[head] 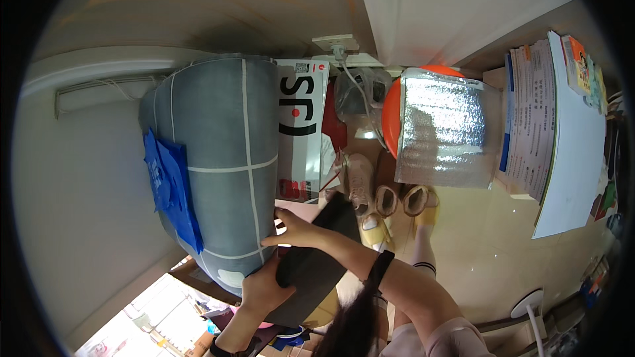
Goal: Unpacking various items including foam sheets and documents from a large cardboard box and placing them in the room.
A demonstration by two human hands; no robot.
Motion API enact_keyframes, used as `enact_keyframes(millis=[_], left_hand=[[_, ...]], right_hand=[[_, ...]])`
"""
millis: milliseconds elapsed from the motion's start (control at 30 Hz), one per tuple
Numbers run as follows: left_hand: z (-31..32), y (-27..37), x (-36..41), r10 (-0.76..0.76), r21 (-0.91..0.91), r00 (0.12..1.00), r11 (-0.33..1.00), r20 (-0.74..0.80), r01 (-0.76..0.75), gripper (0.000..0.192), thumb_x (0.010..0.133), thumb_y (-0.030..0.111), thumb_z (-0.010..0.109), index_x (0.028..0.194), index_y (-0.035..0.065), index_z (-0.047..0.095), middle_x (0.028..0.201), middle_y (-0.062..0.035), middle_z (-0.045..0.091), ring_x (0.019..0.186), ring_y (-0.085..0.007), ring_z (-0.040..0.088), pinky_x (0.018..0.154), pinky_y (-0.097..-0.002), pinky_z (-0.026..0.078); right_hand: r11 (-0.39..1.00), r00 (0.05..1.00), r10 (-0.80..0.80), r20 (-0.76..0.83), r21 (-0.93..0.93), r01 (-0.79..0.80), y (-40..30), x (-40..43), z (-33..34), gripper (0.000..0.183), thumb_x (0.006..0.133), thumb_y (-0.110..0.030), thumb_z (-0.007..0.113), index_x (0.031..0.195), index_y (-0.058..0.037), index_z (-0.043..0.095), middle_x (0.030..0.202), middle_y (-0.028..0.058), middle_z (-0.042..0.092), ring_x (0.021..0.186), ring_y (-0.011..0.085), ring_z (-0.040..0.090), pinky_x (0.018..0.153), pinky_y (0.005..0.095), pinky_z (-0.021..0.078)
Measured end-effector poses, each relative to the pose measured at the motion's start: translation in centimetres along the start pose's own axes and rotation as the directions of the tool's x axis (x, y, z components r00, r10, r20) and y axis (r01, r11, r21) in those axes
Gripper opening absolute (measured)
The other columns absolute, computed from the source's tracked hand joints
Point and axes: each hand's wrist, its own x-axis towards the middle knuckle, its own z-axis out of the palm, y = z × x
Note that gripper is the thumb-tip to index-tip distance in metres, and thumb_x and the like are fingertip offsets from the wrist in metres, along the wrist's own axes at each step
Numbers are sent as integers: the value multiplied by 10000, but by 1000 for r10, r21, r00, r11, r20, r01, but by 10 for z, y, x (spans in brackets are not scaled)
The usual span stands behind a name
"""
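A large grey checked fabric bundle [218, 129] with white lines stands on the left, and a blue plastic bag [173, 188] lies on its left side. My left hand [263, 285] is at the bundle's lower right edge, on the near end of a flat dark panel [317, 267]. Its thumb lies over the panel, and its other fingers are partly hidden. My right hand [297, 230] reaches in from the right. Its thumb and fingers are spread apart and touch the bundle's right side, with the fingertips partly hidden.
A white printed carton [300, 158] stands beside the bundle. Shoes [359, 183] and fur-lined boots [415, 201] stand on the floor. A silver insulated bag [441, 124] lies over an orange basin [392, 119]. Books [531, 119] are stacked right; a plugged cable [359, 84] hangs down.
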Motion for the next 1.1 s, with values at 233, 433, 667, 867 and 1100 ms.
enact_keyframes(millis=[233, 433, 667, 867, 1100], left_hand=[[-9, -3, -4, -141, 52, 990, 989, 1, 141, 746, 545, 281, 698, 1217, 99, 431, 968, -168, 593, 859, -305, 585, 768, -370, 471], [-19, -6, -5, -157, 15, 988, 988, 9, 157, 704, 536, 290, 707, 1169, 85, 478, 905, -182, 602, 838, -322, 585, 754, -375, 468], [-35, -14, -20, -183, 77, 983, 980, -7, 183, 683, 507, 292, 727, 1104, 38, 511, 854, -188, 602, 803, -333, 586, 724, -380, 468], [-40, -31, -32, -147, 136, 986, 978, -75, 156, 646, 501, 276, 710, 1077, 51, 523, 757, -171, 607, 684, -312, 600, 642, -376, 486], [-49, -30, -40, -151, 98, 987, 983, -60, 156, 630, 495, 250, 710, 1070, 65, 531, 762, -174, 610, 699, -314, 604, 648, -370, 485]], right_hand=[[845, 572, -325, -753, -503, -182, -1, 30, -118, 574, 685, -168, 675, 1160, 29, 419, 1076, 207, 529, 1004, 325, 515, 853, 347, 411], [917, 542, -299, -786, -393, -63, -17, 63, -114, 807, 639, -145, 705, 1287, 36, 258, 1125, 229, 504, 1020, 314, 515, 823, 344, 428], [932, 611, -302, -732, -361, 27, -48, 67, -16, 725, 750, -32, 547, 1352, -72, 145, 1031, 275, 527, 664, 363, 576, 621, 362, 448], [916, 752, -188, -631, -389, -97, -68, 58, -4, 713, 769, -15, 512, 1358, -88, 116, 790, 293, 545, 694, 421, 551, 632, 417, 430], [890, 718, -402, -568, -426, 161, -63, 19, -28, 599, 790, -44, 540, 1314, -19, 250, 1105, 278, 495, 1021, 352, 517, 825, 331, 427]])
